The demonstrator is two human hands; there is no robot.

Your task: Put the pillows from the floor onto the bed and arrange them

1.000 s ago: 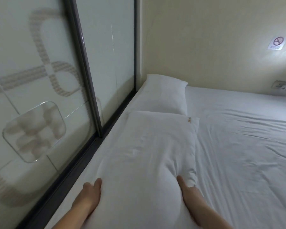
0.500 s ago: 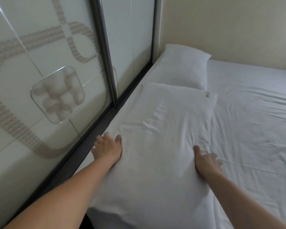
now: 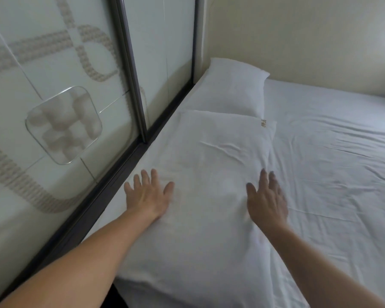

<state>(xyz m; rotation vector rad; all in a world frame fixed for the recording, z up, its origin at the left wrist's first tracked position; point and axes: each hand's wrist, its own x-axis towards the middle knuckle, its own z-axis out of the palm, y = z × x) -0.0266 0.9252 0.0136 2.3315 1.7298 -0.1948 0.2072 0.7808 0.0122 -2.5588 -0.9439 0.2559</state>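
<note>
Two white pillows lie end to end along the left side of the bed (image 3: 333, 165), beside the glass wall. The far pillow (image 3: 231, 87) sits in the corner. The near pillow (image 3: 209, 174), with a small gold mark at its far right corner, lies flat in front of me. My left hand (image 3: 148, 193) rests flat with fingers spread on the near pillow's left edge. My right hand (image 3: 266, 197) lies flat with fingers apart on its right edge. Neither hand grips anything.
A frosted glass partition (image 3: 60, 112) with a dark metal frame (image 3: 131, 70) runs along the bed's left side. A beige wall (image 3: 298, 41) stands behind the bed. The wrinkled white sheet stretches away to the right.
My hands have gone from holding the near pillow's sides to lying flat and spread on top of it. The pillow has settled flat on the bed.
</note>
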